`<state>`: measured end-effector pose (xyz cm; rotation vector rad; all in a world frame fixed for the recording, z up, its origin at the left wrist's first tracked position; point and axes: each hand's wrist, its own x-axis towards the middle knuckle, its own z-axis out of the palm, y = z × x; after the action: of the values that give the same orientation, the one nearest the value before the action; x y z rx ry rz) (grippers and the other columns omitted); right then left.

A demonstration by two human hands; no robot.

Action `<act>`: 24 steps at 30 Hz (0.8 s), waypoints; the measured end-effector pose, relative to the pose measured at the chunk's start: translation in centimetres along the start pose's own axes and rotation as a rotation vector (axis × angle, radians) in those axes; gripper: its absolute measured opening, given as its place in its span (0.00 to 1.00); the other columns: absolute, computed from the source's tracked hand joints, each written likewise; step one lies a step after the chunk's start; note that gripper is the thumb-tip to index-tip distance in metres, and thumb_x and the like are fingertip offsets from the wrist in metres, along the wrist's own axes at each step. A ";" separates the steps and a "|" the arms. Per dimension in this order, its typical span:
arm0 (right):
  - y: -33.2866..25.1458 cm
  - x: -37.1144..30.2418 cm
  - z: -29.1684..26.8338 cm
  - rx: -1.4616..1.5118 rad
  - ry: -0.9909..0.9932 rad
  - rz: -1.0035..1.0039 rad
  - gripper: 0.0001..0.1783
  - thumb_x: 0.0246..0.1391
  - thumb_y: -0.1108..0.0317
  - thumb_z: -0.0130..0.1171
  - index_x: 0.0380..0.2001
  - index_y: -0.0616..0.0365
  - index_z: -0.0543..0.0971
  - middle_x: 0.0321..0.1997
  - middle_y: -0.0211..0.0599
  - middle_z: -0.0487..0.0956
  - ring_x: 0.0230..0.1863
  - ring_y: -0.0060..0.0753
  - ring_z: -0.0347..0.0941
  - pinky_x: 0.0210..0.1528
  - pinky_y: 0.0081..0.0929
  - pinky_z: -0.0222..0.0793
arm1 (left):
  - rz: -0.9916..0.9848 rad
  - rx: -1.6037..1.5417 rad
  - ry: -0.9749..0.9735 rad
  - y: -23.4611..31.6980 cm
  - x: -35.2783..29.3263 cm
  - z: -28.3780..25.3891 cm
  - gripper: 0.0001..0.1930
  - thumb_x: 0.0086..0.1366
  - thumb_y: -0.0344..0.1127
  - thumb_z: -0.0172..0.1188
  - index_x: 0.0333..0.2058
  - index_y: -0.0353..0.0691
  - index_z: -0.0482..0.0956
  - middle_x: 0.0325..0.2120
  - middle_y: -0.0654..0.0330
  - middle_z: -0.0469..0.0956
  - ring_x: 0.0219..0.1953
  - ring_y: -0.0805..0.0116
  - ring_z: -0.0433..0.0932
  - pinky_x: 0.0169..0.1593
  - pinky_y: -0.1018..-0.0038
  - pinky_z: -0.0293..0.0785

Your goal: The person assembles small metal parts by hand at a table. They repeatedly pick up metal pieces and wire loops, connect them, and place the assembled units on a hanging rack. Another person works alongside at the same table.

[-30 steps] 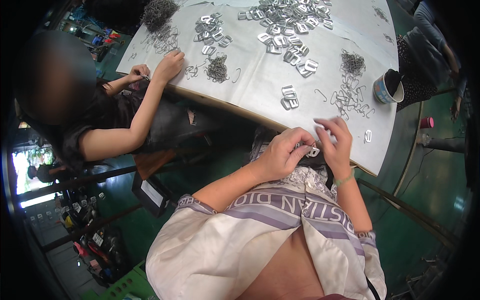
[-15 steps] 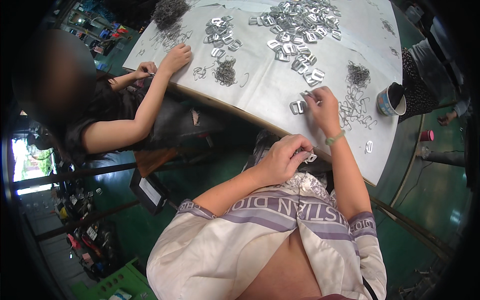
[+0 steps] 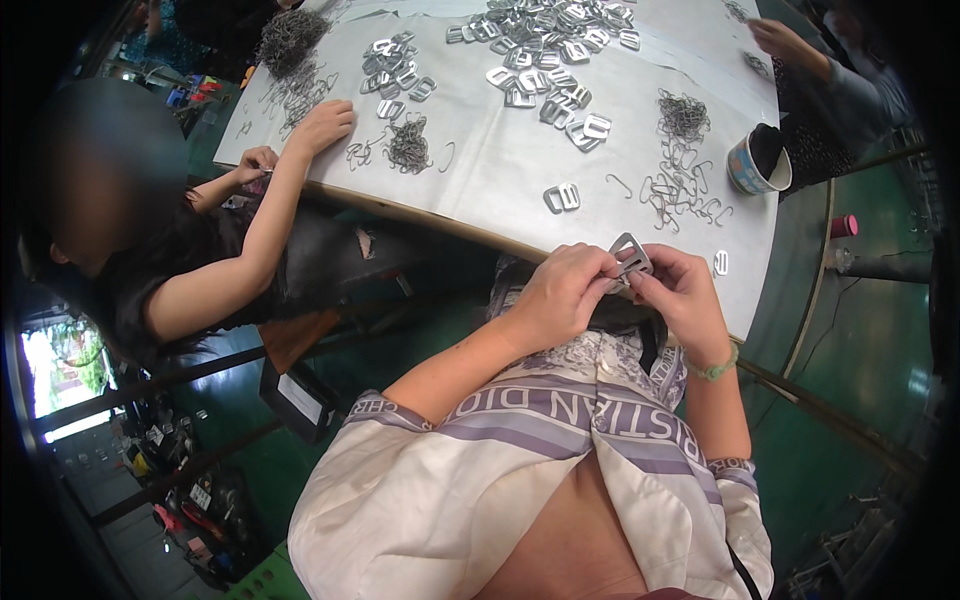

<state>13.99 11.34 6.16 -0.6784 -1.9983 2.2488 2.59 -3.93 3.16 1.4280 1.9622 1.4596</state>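
Over the table's near edge, a silver metal buckle (image 3: 632, 254) is held up between my hands. My left hand (image 3: 562, 292) is closed, its thumb and fingers pinching at the buckle's left side. From the other side, my right hand (image 3: 688, 296) pinches it with thumb and forefinger. Whether a smaller part sits between the fingertips is hidden. Just beyond my hands lie a couple of loose buckles (image 3: 562, 198) on the white tabletop (image 3: 490, 205). Bent wire hooks (image 3: 682, 190) are spread to the right, below a tangled heap of them (image 3: 684, 117).
A large pile of buckles (image 3: 545, 45) covers the far middle. At the left, a co-worker's hand (image 3: 325, 125) rests near a smaller buckle group (image 3: 395, 72) and hook heap (image 3: 408, 147). A paper tub (image 3: 752, 168) stands at the right edge; another person's hand (image 3: 790, 45) reaches in beyond it.
My right hand has come back from the tabletop with a buckle and met my left hand. Another person's arm has appeared at the far right. The whole view has shifted slightly.
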 end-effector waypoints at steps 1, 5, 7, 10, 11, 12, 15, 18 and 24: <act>0.3 -0.2 0.1 -0.028 0.030 -0.007 0.13 0.51 0.76 0.59 0.41 0.69 0.78 0.30 0.31 0.80 0.28 0.16 0.72 0.30 0.14 0.69 | 0.018 0.021 -0.005 -0.1 0.0 0.0 0.06 0.56 0.23 0.57 0.33 0.36 0.72 0.26 0.54 0.74 0.30 0.53 0.73 0.38 0.65 0.68; 0.5 -1.1 0.9 -0.162 0.177 -0.051 0.08 0.51 0.78 0.59 0.36 0.69 0.80 0.29 0.35 0.80 0.27 0.18 0.74 0.30 0.16 0.70 | 0.008 0.076 -0.079 -0.6 -0.2 -0.1 0.07 0.55 0.23 0.59 0.33 0.37 0.73 0.27 0.54 0.75 0.32 0.54 0.74 0.39 0.65 0.69; 1.1 -1.5 1.1 -0.235 0.237 -0.129 0.06 0.51 0.78 0.59 0.34 0.67 0.80 0.28 0.35 0.79 0.27 0.20 0.74 0.30 0.17 0.70 | 0.001 0.017 -0.137 -1.0 -0.1 -0.4 0.06 0.54 0.23 0.60 0.31 0.37 0.74 0.29 0.54 0.76 0.34 0.54 0.75 0.41 0.64 0.70; 2.3 -2.1 1.3 -0.347 0.281 -0.272 0.05 0.50 0.79 0.59 0.32 0.66 0.80 0.26 0.36 0.77 0.25 0.23 0.74 0.29 0.20 0.68 | 0.131 0.006 -0.166 -2.6 2.1 -1.8 0.04 0.54 0.24 0.60 0.30 0.37 0.76 0.30 0.55 0.77 0.36 0.54 0.75 0.42 0.64 0.71; 2.3 -2.3 1.5 -0.375 0.283 -0.275 0.05 0.50 0.80 0.59 0.32 0.66 0.80 0.25 0.36 0.77 0.25 0.24 0.73 0.29 0.20 0.68 | 0.098 0.090 -0.128 -3.3 3.0 -2.0 0.04 0.54 0.25 0.61 0.30 0.36 0.77 0.31 0.56 0.78 0.37 0.54 0.75 0.42 0.65 0.72; 2.4 -2.6 1.6 -0.403 0.286 -0.278 0.05 0.49 0.80 0.59 0.32 0.65 0.80 0.25 0.37 0.76 0.25 0.25 0.73 0.29 0.21 0.68 | 0.107 0.231 -0.079 -4.2 4.4 -2.0 0.01 0.53 0.26 0.59 0.26 0.37 0.77 0.29 0.55 0.77 0.35 0.54 0.74 0.41 0.64 0.71; 2.8 -3.1 2.1 -0.397 0.306 -0.269 0.04 0.49 0.80 0.59 0.31 0.65 0.79 0.25 0.38 0.76 0.24 0.27 0.73 0.28 0.22 0.67 | 0.309 0.549 -0.048 -8.0 8.4 -0.4 0.03 0.50 0.27 0.58 0.24 0.38 0.79 0.28 0.58 0.77 0.34 0.58 0.75 0.39 0.67 0.73; 2.7 -3.4 2.0 -0.445 0.321 -0.305 0.04 0.49 0.81 0.59 0.31 0.66 0.79 0.25 0.38 0.76 0.23 0.27 0.73 0.27 0.22 0.67 | 0.410 0.791 -0.201 -9.2 11.2 1.4 0.03 0.47 0.28 0.58 0.21 0.39 0.80 0.27 0.58 0.78 0.34 0.60 0.76 0.38 0.69 0.75; 3.2 -3.6 1.5 -0.424 0.389 -0.308 0.04 0.48 0.81 0.59 0.30 0.66 0.79 0.25 0.38 0.77 0.21 0.27 0.74 0.25 0.21 0.66 | 0.431 1.023 -0.414 -7.7 12.5 2.7 0.03 0.47 0.30 0.59 0.20 0.41 0.81 0.28 0.54 0.79 0.34 0.59 0.77 0.36 0.69 0.75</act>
<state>17.51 8.29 4.22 -0.7087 -2.1988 1.4113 -5.19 8.16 -0.87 2.4089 2.2631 0.0884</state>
